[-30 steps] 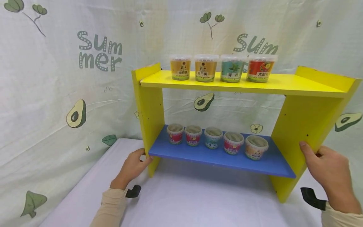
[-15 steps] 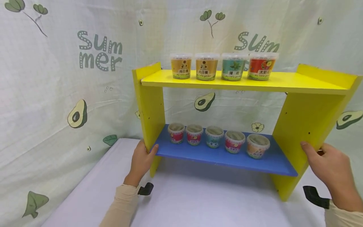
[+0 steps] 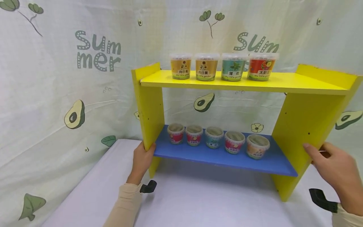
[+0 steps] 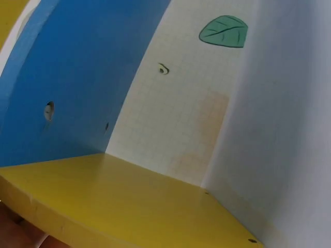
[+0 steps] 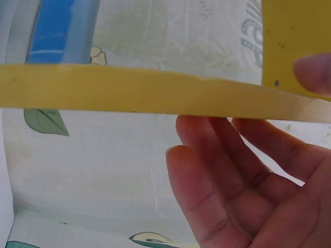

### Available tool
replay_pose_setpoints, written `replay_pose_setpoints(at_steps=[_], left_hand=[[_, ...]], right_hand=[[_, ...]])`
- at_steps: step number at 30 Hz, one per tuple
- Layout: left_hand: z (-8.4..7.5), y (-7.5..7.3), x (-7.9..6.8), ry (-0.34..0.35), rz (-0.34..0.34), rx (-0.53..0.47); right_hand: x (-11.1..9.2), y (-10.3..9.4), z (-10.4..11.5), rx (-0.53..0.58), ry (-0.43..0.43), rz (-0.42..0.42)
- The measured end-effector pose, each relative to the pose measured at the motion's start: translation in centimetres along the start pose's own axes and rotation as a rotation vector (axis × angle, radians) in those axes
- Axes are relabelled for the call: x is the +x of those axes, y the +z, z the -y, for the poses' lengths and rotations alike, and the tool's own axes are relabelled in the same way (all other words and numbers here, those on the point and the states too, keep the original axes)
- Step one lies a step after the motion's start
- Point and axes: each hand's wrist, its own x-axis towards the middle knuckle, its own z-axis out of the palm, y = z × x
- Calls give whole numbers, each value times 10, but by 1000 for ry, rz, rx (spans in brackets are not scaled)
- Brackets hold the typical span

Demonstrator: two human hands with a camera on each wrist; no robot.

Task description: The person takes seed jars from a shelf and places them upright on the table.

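Note:
A two-tier shelf has yellow side panels, a yellow top board and a blue lower board. My left hand holds the left panel at the blue board's height, thumb on the inner side; the left wrist view shows only part of it at the lower left corner. My right hand grips the right panel's front edge. In the right wrist view the thumb lies on one side and the fingers on the other. Several lidded tubs stand on both boards, including a red one and a teal one.
A white-covered table lies beneath the shelf. Behind and to the left hangs a pale printed curtain with avocados, leaves and lettering. Black wrist mounts sit on both forearms.
My left hand has moved up and right along the left panel, its thumb shifting upward. The right hand has slid slightly right at its panel. The shelf and tubs look almost unmoved.

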Motion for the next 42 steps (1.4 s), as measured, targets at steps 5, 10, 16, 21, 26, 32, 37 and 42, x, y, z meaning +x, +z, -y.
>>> replay_pose_setpoints(at_steps=[5,10,16,21,26,32,37,42], left_hand=[[5,2,1,9,-7,-26],[12,11,-4,-29,-59,-80],[11,14,-8,-24,-25,-148],[11,10,-10,-44,-8,-157],[12,9,-10,-51,-10,-166],[12,9,-9,-68,1,-175],[12,7,-8,-63,-14,-164],[10,10,-8,-60,-11,-169]], right_hand=[[-4,-7,5,132,-59,-112],[-5,-19,14,254,-156,-220],[-3,-33,28,349,-126,-331],[-2,-38,39,375,-83,-389],[1,-48,47,416,-215,-507],[10,-66,60,429,-362,-540],[14,-78,77,463,-474,-509],[21,-91,90,523,-536,-365]])
